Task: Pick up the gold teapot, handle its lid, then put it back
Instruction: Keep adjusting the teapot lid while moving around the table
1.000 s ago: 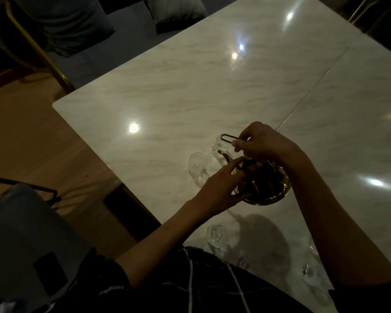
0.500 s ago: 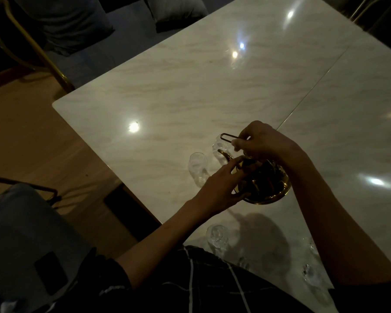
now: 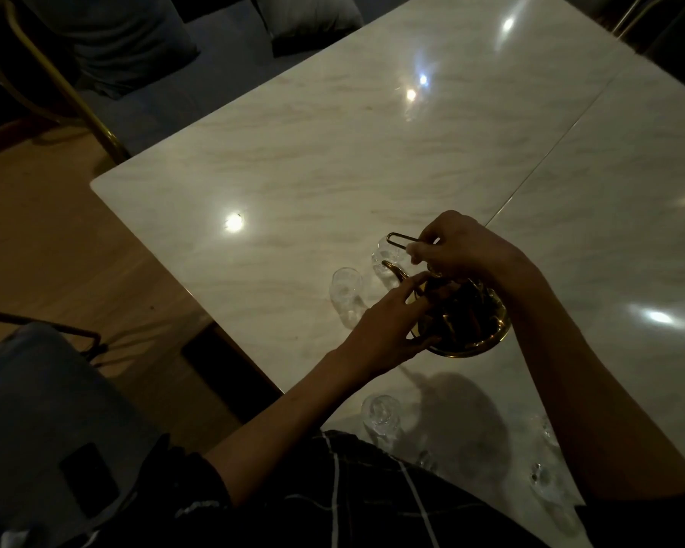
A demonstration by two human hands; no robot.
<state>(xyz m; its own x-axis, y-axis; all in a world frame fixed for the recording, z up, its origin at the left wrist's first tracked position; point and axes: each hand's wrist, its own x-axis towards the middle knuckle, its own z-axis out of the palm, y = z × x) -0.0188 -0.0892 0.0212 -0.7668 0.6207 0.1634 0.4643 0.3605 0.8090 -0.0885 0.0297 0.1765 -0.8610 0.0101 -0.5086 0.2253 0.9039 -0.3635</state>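
We see the gold teapot (image 3: 465, 324) between both hands, over the marble table (image 3: 333, 160). Right hand (image 3: 461, 249) pinches its thin wire handle (image 3: 398, 240); left hand (image 3: 388, 328) cups the body, fingers spread. Polished metal: probably rigid, slippery, so hold handle and body; clear glasses (image 3: 347, 288) stand just beyond the left hand.

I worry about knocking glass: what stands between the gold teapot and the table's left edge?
Two clear glasses stand there, beyond the left hand on the gold teapot, seen in the head view.

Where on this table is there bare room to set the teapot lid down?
The far half of the table, beyond the two glasses, lies bare, as does the right slab past the seam. It is crowded around the teapot and along the near edge, where more glasses stand.
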